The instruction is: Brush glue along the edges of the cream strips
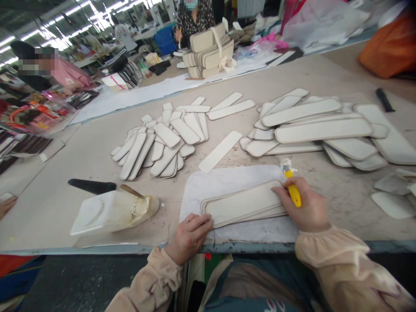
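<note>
A small stack of long, round-cornered off-white panels point(243, 203) lies in front of me on a white sheet point(198, 184). My left hand point(191, 236), with a ring on one finger, grips the stack's near left corner, fingers pressed together. At the opposite end, my right hand point(308, 206) has its thumb and fingertips on the top panel's edge. Tucked in that same hand is a yellow-handled brush point(294, 190), its whitish, coated bristles pointing away from me. One loose panel point(220, 151) rests just beyond the sheet.
To the left lies a cut-open white plastic bottle point(100, 212) with a black handle point(92, 186) and a thin stick point(131, 190). Piles of panels point(169, 138) and larger panels point(321, 125) spread farther back. Across the table, a person point(195, 19) stands behind tied bundles point(209, 52).
</note>
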Action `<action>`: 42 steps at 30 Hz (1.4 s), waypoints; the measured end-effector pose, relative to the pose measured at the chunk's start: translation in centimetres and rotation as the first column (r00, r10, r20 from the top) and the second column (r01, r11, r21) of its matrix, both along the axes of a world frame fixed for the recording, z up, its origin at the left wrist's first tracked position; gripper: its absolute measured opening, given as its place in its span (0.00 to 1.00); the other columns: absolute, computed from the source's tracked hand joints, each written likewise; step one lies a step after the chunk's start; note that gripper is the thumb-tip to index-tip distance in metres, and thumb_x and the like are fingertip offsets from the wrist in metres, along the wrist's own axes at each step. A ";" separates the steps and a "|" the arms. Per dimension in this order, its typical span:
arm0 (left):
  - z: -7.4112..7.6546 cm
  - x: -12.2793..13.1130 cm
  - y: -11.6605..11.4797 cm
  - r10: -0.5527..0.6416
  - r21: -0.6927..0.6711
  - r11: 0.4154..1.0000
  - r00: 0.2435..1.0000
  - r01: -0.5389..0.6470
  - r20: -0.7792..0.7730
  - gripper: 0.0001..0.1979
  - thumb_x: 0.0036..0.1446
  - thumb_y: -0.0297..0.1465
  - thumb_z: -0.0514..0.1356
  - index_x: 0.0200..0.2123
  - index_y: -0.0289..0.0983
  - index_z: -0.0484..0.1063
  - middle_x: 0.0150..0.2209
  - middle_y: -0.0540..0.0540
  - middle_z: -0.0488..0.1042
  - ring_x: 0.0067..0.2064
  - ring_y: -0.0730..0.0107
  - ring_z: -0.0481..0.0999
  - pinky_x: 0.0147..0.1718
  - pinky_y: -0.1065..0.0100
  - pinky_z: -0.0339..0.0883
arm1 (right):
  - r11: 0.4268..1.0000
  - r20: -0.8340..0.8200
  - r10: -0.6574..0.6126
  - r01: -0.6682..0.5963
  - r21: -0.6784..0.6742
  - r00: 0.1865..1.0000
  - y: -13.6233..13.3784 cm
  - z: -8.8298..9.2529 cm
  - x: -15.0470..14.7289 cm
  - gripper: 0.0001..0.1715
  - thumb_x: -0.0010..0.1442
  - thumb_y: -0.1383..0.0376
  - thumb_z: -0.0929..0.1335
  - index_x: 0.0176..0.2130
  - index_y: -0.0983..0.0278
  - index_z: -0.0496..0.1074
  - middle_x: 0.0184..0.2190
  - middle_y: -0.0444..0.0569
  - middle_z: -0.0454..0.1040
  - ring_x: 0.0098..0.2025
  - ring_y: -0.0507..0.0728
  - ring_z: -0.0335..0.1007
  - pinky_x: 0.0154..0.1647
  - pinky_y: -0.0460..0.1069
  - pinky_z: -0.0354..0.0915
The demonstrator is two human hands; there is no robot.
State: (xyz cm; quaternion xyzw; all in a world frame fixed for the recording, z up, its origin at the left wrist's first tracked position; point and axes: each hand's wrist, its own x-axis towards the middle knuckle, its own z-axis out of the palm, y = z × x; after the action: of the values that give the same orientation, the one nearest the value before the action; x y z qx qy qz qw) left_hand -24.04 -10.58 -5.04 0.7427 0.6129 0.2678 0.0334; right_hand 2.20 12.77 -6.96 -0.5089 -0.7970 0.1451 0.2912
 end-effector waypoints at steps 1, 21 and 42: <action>0.0 0.0 0.0 -0.004 -0.003 1.000 1.000 0.004 -0.002 0.15 0.60 0.22 0.58 0.49 0.37 0.73 0.47 0.40 0.76 0.43 0.66 0.73 0.42 0.63 0.73 | 1.000 0.001 0.002 -0.002 -0.003 1.000 0.0 0.0 0.0 0.19 0.57 0.47 0.68 0.37 0.60 0.67 0.28 0.43 0.74 0.25 0.54 0.71 0.26 0.47 0.60; 0.2 -0.8 0.7 -0.072 0.076 0.993 0.976 0.089 -0.204 0.13 0.64 0.26 0.53 0.47 0.36 0.75 0.47 0.41 0.76 0.45 0.68 0.76 0.46 0.69 0.70 | 0.992 -0.099 0.035 -0.046 -0.114 0.994 0.1 0.9 -0.2 0.10 0.59 0.59 0.68 0.37 0.59 0.63 0.28 0.40 0.73 0.28 0.54 0.72 0.30 0.47 0.65; -0.8 -1.7 1.1 -0.139 0.139 0.974 0.955 0.179 -0.261 0.14 0.65 0.30 0.52 0.46 0.38 0.76 0.46 0.40 0.78 0.43 0.67 0.78 0.41 0.70 0.74 | 0.787 0.014 0.616 -0.615 -0.055 0.787 -5.0 1.1 -1.9 0.21 0.59 0.50 0.69 0.45 0.62 0.70 0.56 0.53 0.71 0.66 0.56 0.55 0.68 0.58 0.49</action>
State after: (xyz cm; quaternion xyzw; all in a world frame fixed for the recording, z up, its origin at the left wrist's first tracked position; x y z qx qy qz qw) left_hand -25.78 -9.47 -5.82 0.8177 0.5267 0.2172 -0.0826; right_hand 0.33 7.80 -5.86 -0.2305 -0.9201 0.2426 0.2035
